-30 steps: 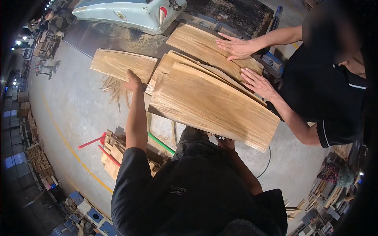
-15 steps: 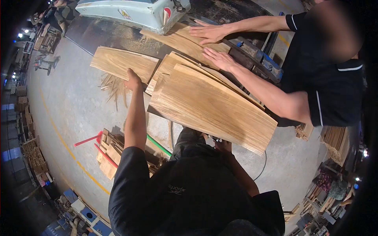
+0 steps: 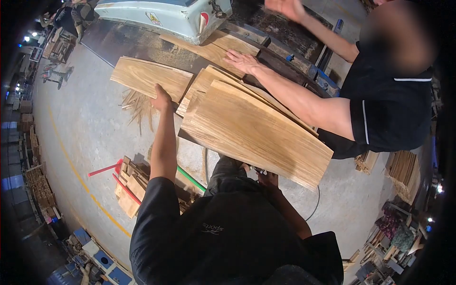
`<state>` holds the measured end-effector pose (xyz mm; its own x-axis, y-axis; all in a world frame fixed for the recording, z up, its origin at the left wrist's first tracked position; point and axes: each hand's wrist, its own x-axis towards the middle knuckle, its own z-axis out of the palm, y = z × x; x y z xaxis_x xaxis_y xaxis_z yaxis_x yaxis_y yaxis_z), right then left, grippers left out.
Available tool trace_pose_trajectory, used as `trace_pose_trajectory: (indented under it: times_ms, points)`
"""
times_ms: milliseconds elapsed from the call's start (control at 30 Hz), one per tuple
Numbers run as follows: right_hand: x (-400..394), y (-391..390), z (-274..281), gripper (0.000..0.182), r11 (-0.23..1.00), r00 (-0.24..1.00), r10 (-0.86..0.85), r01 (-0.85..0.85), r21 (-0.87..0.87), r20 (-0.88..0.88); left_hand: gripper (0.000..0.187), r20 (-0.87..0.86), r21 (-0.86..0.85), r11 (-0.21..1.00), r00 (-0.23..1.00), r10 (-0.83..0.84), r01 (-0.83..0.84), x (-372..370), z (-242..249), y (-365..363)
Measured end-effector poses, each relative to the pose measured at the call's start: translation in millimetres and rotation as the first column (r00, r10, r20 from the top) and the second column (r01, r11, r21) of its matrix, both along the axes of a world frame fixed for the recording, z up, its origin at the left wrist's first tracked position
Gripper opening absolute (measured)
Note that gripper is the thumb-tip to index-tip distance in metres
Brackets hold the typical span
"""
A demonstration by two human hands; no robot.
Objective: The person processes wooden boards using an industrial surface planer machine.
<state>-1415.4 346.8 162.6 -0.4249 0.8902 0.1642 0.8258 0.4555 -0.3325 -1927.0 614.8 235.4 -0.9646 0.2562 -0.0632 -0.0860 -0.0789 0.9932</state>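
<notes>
Wooden boards (image 3: 145, 77) in left hand (image 3: 162, 99), larger stack (image 3: 259, 135) beside, co-worker's arm (image 3: 294, 95) beyond

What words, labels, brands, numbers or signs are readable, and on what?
"sports": the wearer's black fabric shirt; stylised mark beside it unclear.
Yellow triangular warning sign on the pale blue machine housing: wording too small.
Red-and-white mark, same housing: no legible text.
No readable brand or number.

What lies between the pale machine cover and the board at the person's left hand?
Sawdust on the dark tabletop lies between the cover and the board, in the head view.
</notes>
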Motion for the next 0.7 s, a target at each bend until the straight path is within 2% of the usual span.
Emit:
trace_pose_trajectory:
  times_ms: [33,67,100,167,233,300,367,400,433,500,533,567,600,633,667,700]
  points:
    - [1.1,-1.7,-11.5,0.025,0.996,0.998,-0.038,0.033,-0.085,-0.05,0.069,0.001,0.001,1.0,1.0,0.001,-0.001,-2.8,-1.3,0.2]
    - [3.5,-3.3,-20.8,0.027,0.984,0.992,-0.079,0.062,-0.17,-0.097,0.069,0.051,-0.075,0.997,0.999,0.018,-0.014,-14.5,-16.4,1.9]
    - [3.5,-2.1,-19.7,0.027,0.984,0.992,-0.077,0.06,-0.169,-0.097,0.069,0.075,-0.113,0.993,0.997,0.028,-0.02,-16.7,-19.7,2.6]
    - [2.5,-0.2,-16.1,0.03,0.999,0.997,-0.021,0.018,-0.033,-0.079,0.069,0.109,-0.124,0.992,0.993,0.047,-0.033,-17.5,-22.5,4.2]
    - [1.0,1.6,-11.0,0.029,0.999,0.998,-0.023,0.021,-0.032,-0.065,0.069,0.118,-0.095,0.994,0.991,0.056,-0.045,-16.8,-20.5,4.2]
    - [1.8,3.0,-5.7,0.028,0.999,0.998,-0.026,0.024,-0.031,-0.053,0.069,0.049,-0.04,0.999,0.999,0.011,-0.009,-19.8,-23.8,4.2]
    - [4.6,3.1,-0.3,0.03,0.998,0.997,0.053,-0.054,0.017,0.049,0.068,0.03,-0.01,1.0,1.0,0.007,-0.007,-15.3,-17.6,4.5]
    - [3.2,3.2,1.2,0.03,0.998,0.997,0.058,-0.059,0.02,0.047,0.068,0.034,0.002,1.0,0.999,0.018,-0.018,-9.8,-10.7,3.4]
    - [0.9,3.8,2.3,0.031,0.963,0.982,-0.122,0.081,-0.258,-0.147,0.068,0.03,0.007,1.0,0.999,0.025,-0.026,-3.8,-3.9,2.1]
    - [3.6,-1.6,-14.8,0.032,0.837,0.903,-0.323,0.134,-0.531,-0.282,0.068,0.042,0.009,0.999,0.998,0.044,-0.044,3.2,3.8,0.1]
    - [6.6,-6.1,-26.4,0.033,0.931,0.968,-0.191,0.126,-0.342,-0.163,0.068,0.036,0.013,0.998,0.998,0.054,-0.055,3.6,6.3,0.6]
    - [9.3,-9.3,-34.5,0.034,0.987,0.997,-0.082,0.079,-0.143,-0.015,0.069,0.015,-0.056,0.994,0.995,0.094,-0.093,1.5,2.9,1.7]
    - [10.7,-9.8,-35.7,0.034,0.987,0.997,-0.073,0.07,-0.143,-0.018,0.069,-0.007,-0.125,0.983,0.991,0.131,-0.131,1.8,3.4,1.5]
    - [11.3,-10.4,-37.0,0.032,0.997,0.999,-0.049,0.05,-0.065,0.023,0.08,-0.045,-0.092,0.992,0.996,0.08,-0.084,2.5,3.0,-0.6]
    - [9.0,-9.5,-34.0,0.031,1.0,0.997,-0.03,0.029,0.012,0.067,0.08,-0.048,-0.091,0.992,0.995,0.085,-0.089,4.5,6.6,-1.2]
    - [6.4,-8.7,-31.3,0.031,1.0,0.998,-0.026,0.026,0.013,0.064,0.086,-0.066,-0.21,0.97,0.991,0.114,-0.125,6.4,10.4,-1.3]
